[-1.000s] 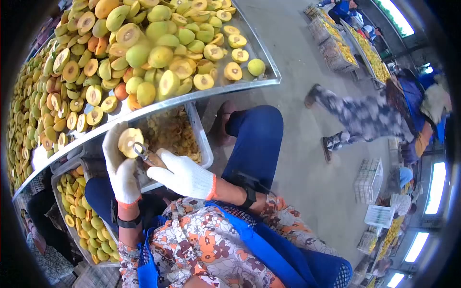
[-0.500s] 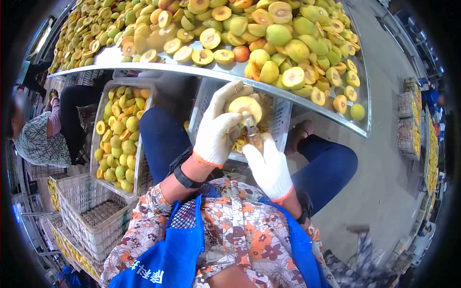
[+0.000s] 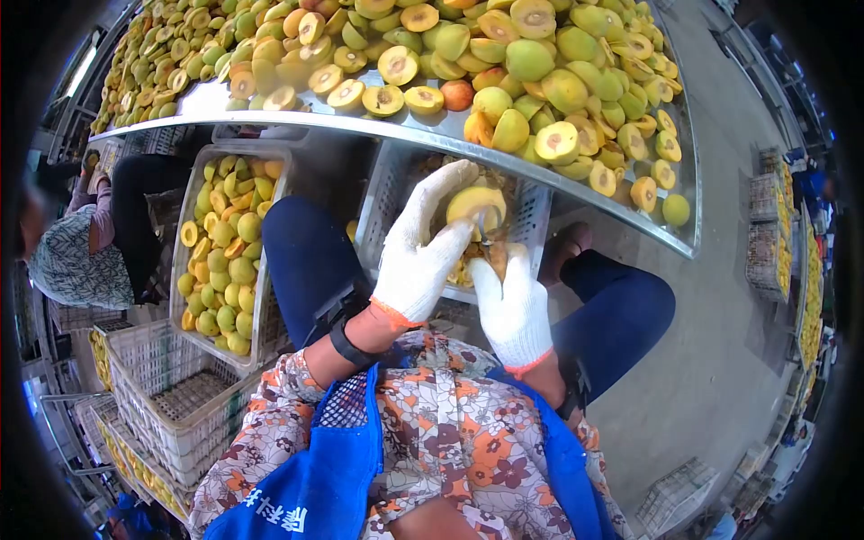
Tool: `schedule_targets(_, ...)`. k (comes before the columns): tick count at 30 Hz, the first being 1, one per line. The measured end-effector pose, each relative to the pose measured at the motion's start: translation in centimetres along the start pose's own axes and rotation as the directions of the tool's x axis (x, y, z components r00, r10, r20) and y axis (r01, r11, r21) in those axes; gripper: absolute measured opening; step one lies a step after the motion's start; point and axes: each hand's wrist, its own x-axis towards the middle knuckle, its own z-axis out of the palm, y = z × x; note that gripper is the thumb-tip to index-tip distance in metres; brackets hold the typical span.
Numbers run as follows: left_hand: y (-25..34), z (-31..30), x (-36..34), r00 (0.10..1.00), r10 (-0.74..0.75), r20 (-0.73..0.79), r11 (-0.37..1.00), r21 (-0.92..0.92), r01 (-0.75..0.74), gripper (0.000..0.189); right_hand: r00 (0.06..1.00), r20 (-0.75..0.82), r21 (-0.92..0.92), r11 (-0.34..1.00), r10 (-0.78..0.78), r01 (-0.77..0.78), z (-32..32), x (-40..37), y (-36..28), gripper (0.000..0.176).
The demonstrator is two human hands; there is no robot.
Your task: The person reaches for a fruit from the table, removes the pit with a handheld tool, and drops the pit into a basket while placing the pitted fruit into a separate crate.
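My left hand point(image 3: 421, 256), in a white knit glove, holds a halved yellow fruit point(image 3: 474, 205) cut side toward me, just under the edge of the metal table point(image 3: 423, 131). My right hand point(image 3: 511, 306), also gloved, grips a small pitting tool point(image 3: 487, 241) whose metal tip sits in the fruit's centre. Both hands hover over a white crate point(image 3: 533, 220) between my knees that holds yellow scraps.
The metal table is piled with several halved and whole green-yellow fruits point(image 3: 531, 63). A crate of fruit halves point(image 3: 223, 256) stands at my left knee, with empty white crates point(image 3: 162, 396) beside it. A seated person point(image 3: 76, 261) works at the left. More crates point(image 3: 769, 234) line the concrete floor at right.
The view swung from the table's right end to face it. My hands stayed on the fruit and tool; the fruit has risen slightly and the tool tip has moved into its centre.
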Motion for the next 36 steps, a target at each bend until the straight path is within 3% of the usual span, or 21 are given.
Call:
schedule_targets(1, 0.0, 0.1, -0.1, 1.000, -0.001, 0.001, 1.000, 0.001, 0.001, 0.057, 1.000, 0.000, 0.001, 1.000, 0.001, -0.001, 0.0, 0.0, -0.2, 0.028)
schedule_targets(3, -0.2, 0.2, -0.2, 1.000, -0.011, 0.008, 1.000, 0.023, 0.011, 0.057, 0.986, -0.042, 0.096, 0.983, 0.162, -0.157, 0.0, 0.1, -0.6, 0.028)
schedule_targets(7, -0.4, 0.4, -0.3, 1.000, 0.010, 0.016, 0.999, 0.051, -0.010, 0.057, 0.977, -0.019, 0.092, 0.973, 0.212, -0.209, 0.0, -0.1, -0.1, 0.028)
schedule_targets(10, 0.0, 0.5, -0.3, 1.000, 0.002, 0.013, 0.989, 0.150, -0.004, 0.055, 0.984, -0.025, 0.109, 0.979, 0.174, -0.170, 0.3, -0.2, 0.3, 0.028)
schedule_targets(12, 0.4, 0.5, -0.4, 0.997, 0.072, 0.028, 0.926, 0.370, -0.077, 0.052, 0.981, -0.007, 0.081, 0.978, 0.194, -0.193, 0.4, 0.0, 0.4, 0.028)
schedule_targets(19, 0.6, 0.4, -0.5, 0.994, 0.101, 0.037, 0.867, 0.488, -0.106, 0.053, 0.990, 0.065, 0.171, 0.976, 0.127, -0.136, 0.4, 0.3, 1.3, 0.028)
schedule_targets(22, 0.4, 0.1, -0.3, 0.995, 0.079, 0.061, 0.875, 0.473, -0.098, 0.054, 0.997, 0.070, 0.137, 0.990, 0.027, -0.036, 1.2, -0.1, 2.3, 0.029)
schedule_targets(24, 0.3, -0.2, -0.1, 0.989, 0.076, 0.127, 0.848, 0.514, -0.131, 0.053, 0.971, 0.142, 0.291, 0.930, 0.191, -0.225, 1.6, -0.2, 2.4, 0.030)
schedule_targets(25, 0.2, -0.4, 0.1, 0.989, 0.075, 0.128, 0.848, 0.514, -0.130, 0.053, 0.971, 0.141, 0.292, 0.929, 0.192, -0.226, 1.5, -0.2, 2.3, 0.030)
schedule_targets(28, 0.9, -0.3, 0.7, 0.991, -0.117, 0.067, 0.990, 0.081, 0.112, 0.047, 0.946, 0.170, 0.310, 0.896, 0.275, -0.317, 1.3, 0.0, 1.6, 0.032)
schedule_targets(30, -0.9, -0.3, 1.0, 0.996, -0.079, 0.044, 0.995, 0.067, 0.076, 0.042, 1.000, 0.013, 0.108, 0.994, 0.028, -0.029, 1.5, 0.1, 1.3, 0.032)
schedule_targets(32, -1.2, 0.7, 0.8, 0.995, -0.096, -0.020, 0.994, 0.043, 0.096, 0.031, 1.000, 0.017, 0.123, 0.992, 0.010, -0.012, 2.1, -0.1, 1.9, 0.033)
schedule_targets(35, -2.3, 0.5, 0.9, 0.998, 0.040, -0.039, 0.948, 0.316, -0.026, 0.023, 0.991, -0.060, 0.147, 0.981, -0.120, 0.128, 2.2, 0.0, 2.0, 0.032)
schedule_targets(36, -2.1, 0.4, 1.1, 0.999, -0.010, -0.052, 0.948, 0.318, 0.026, 0.020, 0.951, 0.212, 0.520, 0.798, 0.225, -0.305, 1.2, 0.0, 1.1, 0.029)
